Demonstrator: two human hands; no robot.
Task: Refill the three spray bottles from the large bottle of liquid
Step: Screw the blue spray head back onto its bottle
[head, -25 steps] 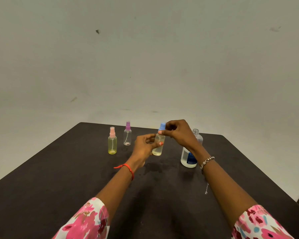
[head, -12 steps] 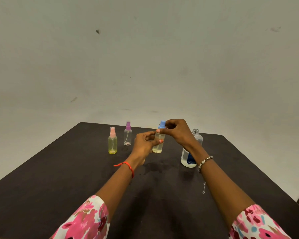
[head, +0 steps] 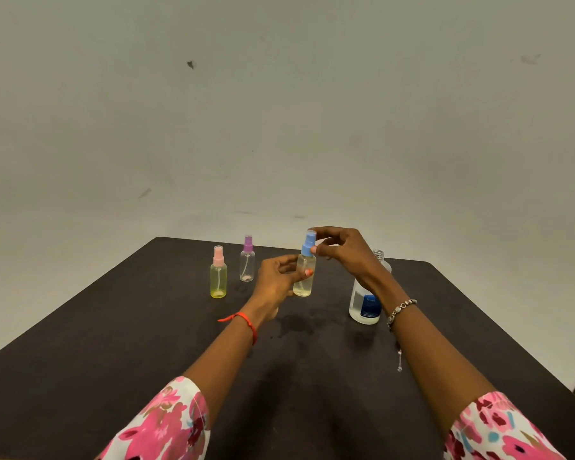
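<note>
Blue-capped spray bottle [head: 304, 277] upright near bench [head: 113, 343] centre: left hand [head: 276, 283] fingers wrap its body, right hand [head: 342, 250] fingers pinch its cap [head: 309, 242]. Large bottle [head: 362, 303], uncapped, at 3 o'clock; pink-capped sprayer [head: 218, 277] and purple-capped sprayer [head: 247, 263] at 9 o'clock.

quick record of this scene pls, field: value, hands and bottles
left hand: holds the blue-capped bottle by its body
right hand: pinches the blue spray cap
pink-capped bottle: upright on the table, yellow liquid inside
purple-capped bottle: upright, looks almost empty
large bottle: upright, uncapped, behind the right wrist
</note>
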